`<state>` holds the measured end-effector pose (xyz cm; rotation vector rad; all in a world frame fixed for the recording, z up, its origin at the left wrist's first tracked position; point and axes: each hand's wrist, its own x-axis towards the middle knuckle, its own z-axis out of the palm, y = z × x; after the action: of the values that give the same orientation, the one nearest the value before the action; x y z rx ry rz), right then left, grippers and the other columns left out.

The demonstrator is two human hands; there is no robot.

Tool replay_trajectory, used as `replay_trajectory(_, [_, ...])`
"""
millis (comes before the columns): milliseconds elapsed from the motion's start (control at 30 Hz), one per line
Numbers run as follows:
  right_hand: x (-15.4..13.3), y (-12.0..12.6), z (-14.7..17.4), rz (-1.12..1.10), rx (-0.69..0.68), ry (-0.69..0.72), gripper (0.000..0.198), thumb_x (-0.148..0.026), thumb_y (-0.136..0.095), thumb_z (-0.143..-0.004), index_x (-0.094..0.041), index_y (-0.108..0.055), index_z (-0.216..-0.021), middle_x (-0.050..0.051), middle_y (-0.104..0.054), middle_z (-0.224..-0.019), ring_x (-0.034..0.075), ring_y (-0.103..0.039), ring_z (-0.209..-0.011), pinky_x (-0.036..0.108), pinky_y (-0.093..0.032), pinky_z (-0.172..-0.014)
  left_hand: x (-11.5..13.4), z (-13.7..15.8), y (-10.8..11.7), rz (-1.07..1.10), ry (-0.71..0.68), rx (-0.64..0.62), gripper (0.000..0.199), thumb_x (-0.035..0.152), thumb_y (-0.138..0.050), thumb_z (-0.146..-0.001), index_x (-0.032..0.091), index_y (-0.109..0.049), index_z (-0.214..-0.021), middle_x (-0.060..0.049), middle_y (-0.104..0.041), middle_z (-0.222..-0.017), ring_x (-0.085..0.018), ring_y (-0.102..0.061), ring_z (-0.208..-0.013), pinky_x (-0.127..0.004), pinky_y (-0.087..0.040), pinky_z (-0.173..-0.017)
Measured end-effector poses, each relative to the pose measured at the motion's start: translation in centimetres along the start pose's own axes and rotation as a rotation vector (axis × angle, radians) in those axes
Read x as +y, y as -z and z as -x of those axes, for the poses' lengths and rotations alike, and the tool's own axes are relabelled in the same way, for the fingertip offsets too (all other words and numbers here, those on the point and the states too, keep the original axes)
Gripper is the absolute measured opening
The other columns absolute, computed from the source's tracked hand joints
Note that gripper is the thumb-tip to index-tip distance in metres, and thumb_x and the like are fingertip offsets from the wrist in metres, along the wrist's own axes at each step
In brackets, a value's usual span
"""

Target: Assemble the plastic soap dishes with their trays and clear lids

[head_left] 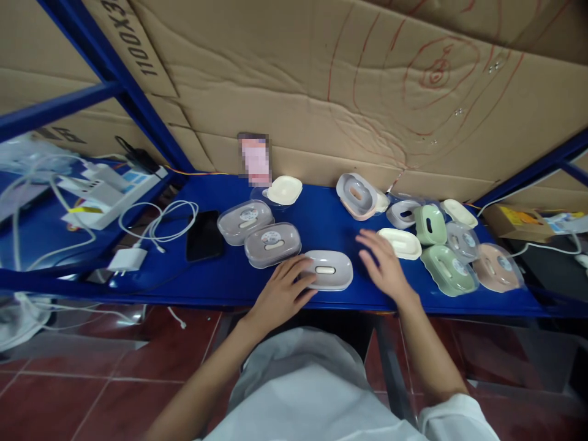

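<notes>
A pale grey oval soap dish (337,278) with a slot in its middle lies near the table's front edge. My left hand (287,288) holds its left end, fingers over the rim and thumb at the near side. To the right of the dish, my right hand (383,263) hovers with fingers apart and nothing in it. Just behind that hand lies a cream soap dish part (402,244). Two grey soap dishes under clear covers, one nearer (273,252) and one farther (243,228), sit left of the held dish.
Green (448,278), pink (491,275) and other soap dishes crowd the right side. Stacked grey and pink trays (356,191) and a cream piece (285,190) stand at the back. Leftward are a black phone (205,236), a charger (128,258) and a power strip (124,196). Cardboard (285,92) walls the rear.
</notes>
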<state>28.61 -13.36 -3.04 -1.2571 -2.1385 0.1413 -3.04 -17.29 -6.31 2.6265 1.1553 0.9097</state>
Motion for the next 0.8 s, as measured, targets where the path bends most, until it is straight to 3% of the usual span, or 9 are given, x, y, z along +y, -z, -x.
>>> replay_trajectory(167, [9.4,2.0,-7.5,0.288,0.097,-0.269,0.063,-0.038,-0.049,-0.104,-0.011,-0.048,-0.16,0.024,-0.047,-0.166,0.043,-0.044,-0.153,0.071,-0.037,-0.122,0.2,-0.2,0.1,0.06,0.013,-0.063,0.022,0.026,-0.07,-0.102,0.023,-0.071,-0.124,-0.012,-0.055,-0.162,-0.032,-0.044,-0.158,-0.056,-0.047,-0.125])
replay_trajectory(300, [13.8,1.3,-10.2,0.215,0.025,-0.322,0.062,-0.053,-0.049,-0.104,-0.012,-0.059,-0.151,0.024,-0.064,-0.147,0.04,-0.06,-0.137,0.061,-0.048,-0.116,0.2,-0.2,0.1,0.039,0.045,-0.065,0.021,0.025,-0.069,-0.102,0.023,-0.07,-0.123,-0.011,-0.056,-0.161,-0.032,-0.045,-0.157,-0.054,-0.05,-0.124])
replay_trajectory(433, [14.2,-0.1,-9.4,0.184,0.044,-0.285,0.063,-0.063,-0.046,-0.106,-0.016,-0.065,-0.144,0.021,-0.069,-0.137,0.033,-0.066,-0.125,0.051,-0.051,-0.113,0.2,-0.1,0.0,0.034,0.033,-0.061,0.022,0.028,-0.067,-0.104,0.023,-0.069,-0.125,-0.012,-0.056,-0.161,-0.032,-0.044,-0.158,-0.054,-0.049,-0.124])
replay_trajectory(533, [13.6,-0.9,-8.7,0.216,0.062,-0.326,0.072,-0.07,-0.048,-0.104,-0.019,-0.058,-0.153,0.022,-0.06,-0.15,0.036,-0.06,-0.135,0.057,-0.048,-0.115,0.0,-0.1,-0.1,0.039,0.026,-0.052,0.022,0.029,-0.066,-0.105,0.023,-0.069,-0.126,-0.012,-0.056,-0.161,-0.032,-0.043,-0.158,-0.054,-0.048,-0.125])
replay_trajectory(633, [12.7,-1.7,-8.8,0.274,0.018,-0.408,0.073,-0.072,-0.049,-0.103,-0.024,-0.055,-0.157,0.021,-0.051,-0.162,0.041,-0.054,-0.144,0.071,-0.036,-0.119,-0.1,-0.1,-0.1,0.038,0.014,-0.05,0.022,0.029,-0.065,-0.105,0.022,-0.069,-0.126,-0.011,-0.057,-0.159,-0.033,-0.043,-0.158,-0.055,-0.049,-0.125])
replay_trajectory(733, [11.8,-1.9,-9.6,0.29,0.02,-0.42,0.066,-0.069,-0.05,-0.104,-0.024,-0.06,-0.152,0.019,-0.058,-0.158,0.04,-0.057,-0.142,0.08,-0.019,-0.123,0.0,-0.1,-0.1,0.044,0.001,-0.05,0.022,0.028,-0.065,-0.105,0.022,-0.069,-0.126,-0.011,-0.058,-0.159,-0.033,-0.042,-0.159,-0.056,-0.049,-0.125])
replay_trajectory(800, [11.0,-1.3,-9.9,0.295,0.095,-0.394,0.063,-0.066,-0.048,-0.106,-0.023,-0.064,-0.148,0.018,-0.062,-0.154,0.039,-0.057,-0.143,0.079,-0.017,-0.125,0.1,-0.1,-0.1,0.055,0.004,-0.048,0.022,0.028,-0.066,-0.105,0.023,-0.07,-0.126,-0.011,-0.059,-0.158,-0.033,-0.042,-0.159,-0.055,-0.049,-0.126])
